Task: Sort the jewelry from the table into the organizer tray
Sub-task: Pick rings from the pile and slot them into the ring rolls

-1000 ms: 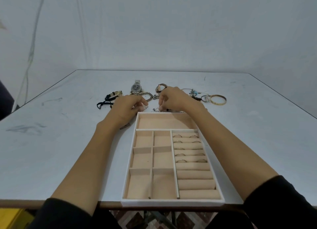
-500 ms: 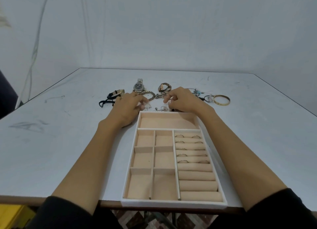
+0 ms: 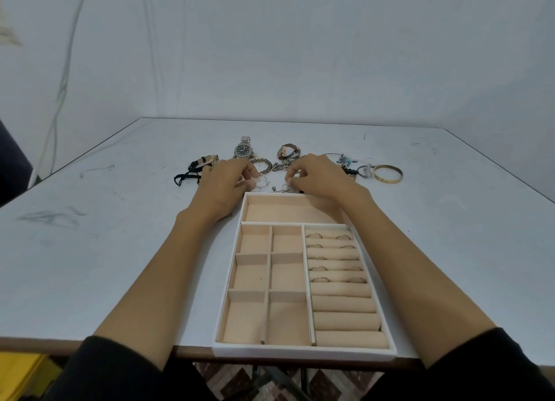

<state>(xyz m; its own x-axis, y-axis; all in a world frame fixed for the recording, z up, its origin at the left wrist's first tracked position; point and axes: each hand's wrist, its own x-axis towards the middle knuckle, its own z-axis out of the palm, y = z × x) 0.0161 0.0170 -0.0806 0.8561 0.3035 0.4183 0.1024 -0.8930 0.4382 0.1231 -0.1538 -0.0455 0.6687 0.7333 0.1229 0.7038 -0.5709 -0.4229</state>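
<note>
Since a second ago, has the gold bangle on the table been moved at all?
No. The gold bangle lies in the same spot at the right end of the jewelry row, beyond the organizer tray; only the camera shifted.

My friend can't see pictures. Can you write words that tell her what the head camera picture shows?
Two bare hands, left hand and right hand, reach past a beige organizer tray to small jewelry on a white table. Rings sit in the tray's roll slots; watches, bracelets and a gold bangle lie beyond.
</note>
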